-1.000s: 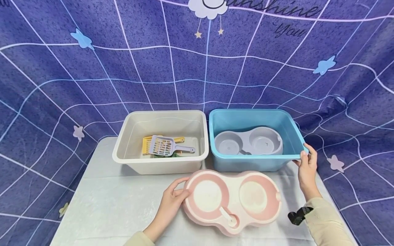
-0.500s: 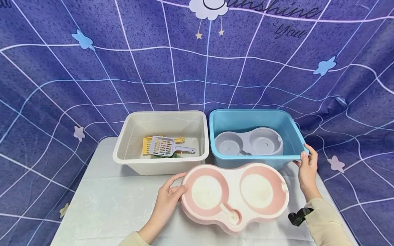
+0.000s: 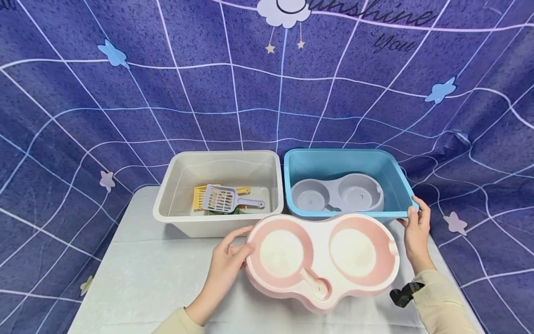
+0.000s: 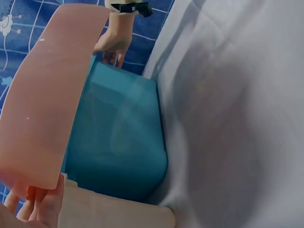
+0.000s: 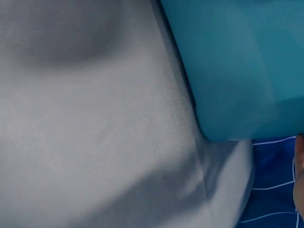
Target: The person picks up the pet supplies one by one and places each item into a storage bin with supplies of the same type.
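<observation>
My left hand [image 3: 227, 260] grips the left end of a pink double pet bowl [image 3: 321, 241], thumb on its rim. The bowl is held up off the table, its near side lower, and it overlaps the front of the blue bin [image 3: 392, 171] in the head view. From the left wrist, the pink bowl [image 4: 52, 95] shows its plain side, with fingers [image 4: 45, 204] under its end. My right hand [image 3: 417, 232] holds the blue bin's right front corner by the rim. Inside that bin lies a grey double pet bowl [image 3: 333, 185].
Left of the blue bin, right beside it, stands a beige bin [image 3: 233, 227]. It contains a lilac slotted litter scoop [image 3: 221, 199], a yellow scoop [image 3: 198, 197] and something green beneath. A pale cloth covers the table [image 3: 142, 269]; a purple patterned curtain [image 3: 167, 93] rises behind.
The pink bowl has risen from low over the table and moved slightly right and toward the blue bin, carried by my left hand. My right hand stays on the bin's corner.
</observation>
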`<state>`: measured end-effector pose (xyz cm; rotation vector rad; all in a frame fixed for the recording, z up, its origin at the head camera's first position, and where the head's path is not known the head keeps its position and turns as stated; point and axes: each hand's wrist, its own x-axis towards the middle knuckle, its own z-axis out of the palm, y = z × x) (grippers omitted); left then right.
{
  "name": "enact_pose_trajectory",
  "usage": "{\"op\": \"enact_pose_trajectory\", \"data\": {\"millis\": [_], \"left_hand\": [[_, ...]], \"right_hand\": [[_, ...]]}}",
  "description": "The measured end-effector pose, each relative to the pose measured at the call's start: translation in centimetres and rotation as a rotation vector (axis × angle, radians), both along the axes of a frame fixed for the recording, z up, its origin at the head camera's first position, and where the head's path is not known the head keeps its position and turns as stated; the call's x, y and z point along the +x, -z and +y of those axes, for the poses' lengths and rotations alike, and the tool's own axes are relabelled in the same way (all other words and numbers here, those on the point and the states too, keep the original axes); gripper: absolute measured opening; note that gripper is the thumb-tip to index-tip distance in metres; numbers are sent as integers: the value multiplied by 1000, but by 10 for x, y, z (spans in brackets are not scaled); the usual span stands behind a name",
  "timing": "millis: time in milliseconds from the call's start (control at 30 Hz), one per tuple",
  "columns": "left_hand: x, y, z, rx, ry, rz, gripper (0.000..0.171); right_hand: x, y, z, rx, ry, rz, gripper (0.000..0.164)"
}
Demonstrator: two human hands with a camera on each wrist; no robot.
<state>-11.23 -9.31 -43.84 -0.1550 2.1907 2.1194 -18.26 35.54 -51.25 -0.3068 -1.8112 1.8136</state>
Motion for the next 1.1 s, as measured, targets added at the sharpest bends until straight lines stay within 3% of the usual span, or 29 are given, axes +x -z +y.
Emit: {"op": "enact_pose_trajectory", "data": {"millis": [267,467,767,1100], "left_hand": [[-5,-8,7,-9,-5,32,39],[-15,-20,12,15,-8,55,39],[-34,-32,21,6,6,107,38],[-56,-44,31,26,33,156,38]], "right_hand": [[1,0,0,-18,7,-33,39],[1,-1,1,-91,22,-45,37],[2,0,1,10,62,-86,37],[0,-1,-2,-11,57,-47,36]]}}
